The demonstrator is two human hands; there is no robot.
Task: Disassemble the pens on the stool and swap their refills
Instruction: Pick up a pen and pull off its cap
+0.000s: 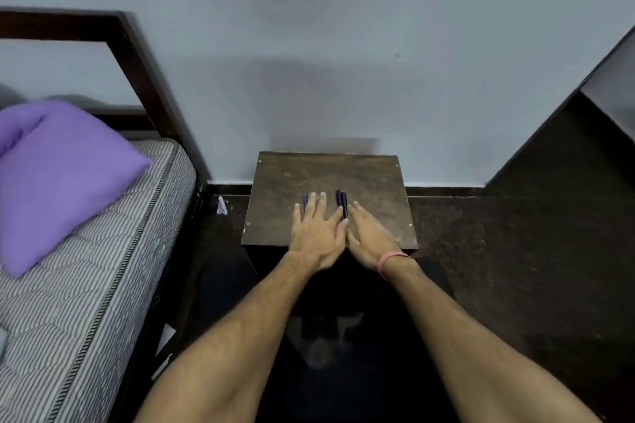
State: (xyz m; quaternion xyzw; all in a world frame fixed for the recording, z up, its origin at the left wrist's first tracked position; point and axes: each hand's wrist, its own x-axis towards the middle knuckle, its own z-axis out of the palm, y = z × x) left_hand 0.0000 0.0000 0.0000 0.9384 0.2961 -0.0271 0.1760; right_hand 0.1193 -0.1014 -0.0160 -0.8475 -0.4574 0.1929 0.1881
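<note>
Your two forearms are reaching forward from the bottom of the view, a pink band [391, 263] circling your right wrist; your left hand [316, 237] is lying flat and spread on the near part of the stool [374, 178], gripping nothing, its fingers splayed over the purple pen pieces [305, 201], which are peeking out beside the index finger; your right hand [369, 239] is resting palm-down just beside it, fingers loosely extended and not closed on anything, its thumb side touching the left thumb; the dark pen pieces [342, 203] are lying lengthwise on the stool top between the two hands, their near ends meeting your left thumb tip, though whether they are whole or already taken apart is too small to tell; to your left a striped mattress [86, 271] is carrying a purple pillow [58, 175] inside a dark bed frame [137, 55]; beyond the stool a pale wall [326, 27] is filling the far view.
</note>
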